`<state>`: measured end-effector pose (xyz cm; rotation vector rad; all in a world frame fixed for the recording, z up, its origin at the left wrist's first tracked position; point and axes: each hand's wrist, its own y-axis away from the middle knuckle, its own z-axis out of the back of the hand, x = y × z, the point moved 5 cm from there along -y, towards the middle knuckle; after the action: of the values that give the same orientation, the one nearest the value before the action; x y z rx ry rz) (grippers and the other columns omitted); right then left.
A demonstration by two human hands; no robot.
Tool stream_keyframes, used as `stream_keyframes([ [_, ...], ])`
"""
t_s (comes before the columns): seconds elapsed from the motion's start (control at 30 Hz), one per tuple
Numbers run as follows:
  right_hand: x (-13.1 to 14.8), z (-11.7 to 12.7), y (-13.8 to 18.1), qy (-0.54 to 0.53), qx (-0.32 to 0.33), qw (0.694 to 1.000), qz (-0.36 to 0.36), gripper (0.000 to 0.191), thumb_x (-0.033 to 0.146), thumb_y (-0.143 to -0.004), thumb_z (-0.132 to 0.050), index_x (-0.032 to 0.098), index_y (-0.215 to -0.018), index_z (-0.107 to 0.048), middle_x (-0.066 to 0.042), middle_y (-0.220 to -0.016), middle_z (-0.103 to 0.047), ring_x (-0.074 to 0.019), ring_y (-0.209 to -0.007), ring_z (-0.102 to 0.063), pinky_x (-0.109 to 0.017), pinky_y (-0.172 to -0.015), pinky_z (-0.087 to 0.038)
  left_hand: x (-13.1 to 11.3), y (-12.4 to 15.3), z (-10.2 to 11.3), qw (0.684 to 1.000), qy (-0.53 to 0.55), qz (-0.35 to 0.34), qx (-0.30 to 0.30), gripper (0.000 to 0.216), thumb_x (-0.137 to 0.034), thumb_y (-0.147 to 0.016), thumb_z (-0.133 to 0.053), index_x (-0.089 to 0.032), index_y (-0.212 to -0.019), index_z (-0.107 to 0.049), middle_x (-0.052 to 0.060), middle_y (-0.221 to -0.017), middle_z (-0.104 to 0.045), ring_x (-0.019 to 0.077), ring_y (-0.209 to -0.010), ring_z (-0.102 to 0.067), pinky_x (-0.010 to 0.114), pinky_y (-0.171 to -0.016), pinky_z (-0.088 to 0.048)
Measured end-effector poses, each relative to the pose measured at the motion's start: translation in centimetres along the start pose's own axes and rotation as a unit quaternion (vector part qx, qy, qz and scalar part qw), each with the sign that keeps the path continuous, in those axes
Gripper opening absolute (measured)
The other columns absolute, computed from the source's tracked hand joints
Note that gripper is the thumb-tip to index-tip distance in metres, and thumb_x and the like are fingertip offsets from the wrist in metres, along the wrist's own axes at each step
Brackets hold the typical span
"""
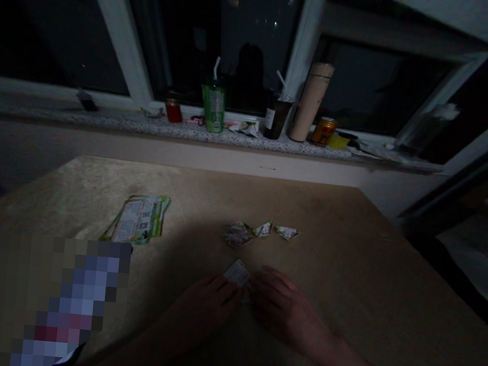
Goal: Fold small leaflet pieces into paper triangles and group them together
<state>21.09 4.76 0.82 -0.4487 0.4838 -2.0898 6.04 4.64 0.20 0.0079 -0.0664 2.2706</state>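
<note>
Your left hand [212, 297] is down on the counter [350, 243] near its front edge. Its fingers are curled in, with the tips pinching the near-left edge of a small printed paper [237, 272]. Your right hand [278, 305] comes in from the other side, knuckles up and fingers stretched toward the left. Its tips are right at the paper's right edge, but it's too dark down there to tell whether that hand is actually gripping it or just resting on it. The two hands almost meet, and the paper pokes out just above the gap between them.

A bit further back, a little row of folded bits [260, 233] sits on the counter. It's a clump on the left and two pointy ones to its right, close together and well apart from your hands. Off to the left lies a fanned stack of green flyers [138, 219], flat and slightly angled.

Behind the counter is a stone sill [104, 118] with drinks lined up on it. From left to right there's a red can [173, 110], a green cup [213, 107] with a straw, a dark cup [275, 117] also with a straw, a tall pale tube [311, 100] standing upright, and an orange can [323, 131] just beside it. Some crumpled scraps lie between the two cups.
</note>
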Motion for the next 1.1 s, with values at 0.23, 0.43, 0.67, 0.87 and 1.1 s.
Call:
stream_keyframes([
  [0.23, 0.1, -0.2, -0.7, 0.006, 0.057, 0.998, 0.014, 0.023, 0.019, -0.094, -0.048, 0.017, -0.114, -0.06, -0.007, -0.111, -0.068, -0.0174, -0.108, -0.059, -0.035, -0.103, -0.043, 0.2, -0.1, 0.6, 1.0, 0.01, -0.01, -0.001, 0.026, -0.001, -0.092, -0.045, -0.015, -0.11, -0.057, 0.007, -0.103, -0.065, 0.02, -0.091, -0.062, 0.033, -0.081, -0.049],
  [0.43, 0.3, -1.7, -1.2, 0.063, 0.066, 0.995, 0.04, 0.014, 0.017, -0.094, -0.05, 0.018, -0.099, -0.063, -0.008, -0.096, -0.069, -0.0181, -0.09, -0.063, -0.035, -0.089, -0.048, 0.7, 0.1, 0.1, 0.999, 0.035, -0.004, -0.014, 0.028, 0.001, -0.09, -0.049, -0.017, -0.108, -0.058, 0.005, -0.105, -0.065, 0.0208, -0.093, -0.061, 0.033, -0.081, -0.048],
  [0.67, 0.2, -1.0, -1.1, 0.039, 0.014, 0.999, 0.02, 0.017, 0.018, -0.096, -0.045, 0.018, -0.093, -0.062, -0.006, -0.083, -0.069, -0.0175, -0.078, -0.061, -0.032, -0.077, -0.047, 1.6, 0.4, 0.9, 0.992, 0.11, 0.037, -0.054, 0.025, -0.017, -0.089, -0.06, -0.023, -0.113, -0.058, 0.0, -0.11, -0.063, 0.0182, -0.102, -0.057, 0.033, -0.092, -0.044],
  [0.87, 0.5, 0.5, -1.1, -0.07, -0.05, 0.996, -0.017, 0.016, 0.018, -0.094, -0.047, 0.017, -0.096, -0.063, -0.003, -0.072, -0.067, -0.0157, -0.063, -0.058, -0.03, -0.062, -0.044, 2.2, 0.8, 1.1, 0.968, 0.217, 0.044, -0.115, 0.03, -0.008, -0.087, -0.051, -0.024, -0.111, -0.061, 0.0, -0.111, -0.065, 0.0175, -0.105, -0.057, 0.034, -0.098, -0.04],
  [1.1, -1.1, 1.1, -0.6, -0.26, -0.105, 0.944, -0.175, 0.016, 0.023, -0.093, -0.052, 0.02, -0.093, -0.068, -0.004, -0.078, -0.071, -0.0169, -0.072, -0.064, -0.027, -0.066, -0.048, 3.4, 1.5, -0.4, 0.931, 0.296, 0.125, -0.172, 0.025, -0.024, -0.091, -0.049, -0.029, -0.109, -0.065, -0.001, -0.104, -0.07, 0.0202, -0.092, -0.065, 0.034, -0.085, -0.051],
])
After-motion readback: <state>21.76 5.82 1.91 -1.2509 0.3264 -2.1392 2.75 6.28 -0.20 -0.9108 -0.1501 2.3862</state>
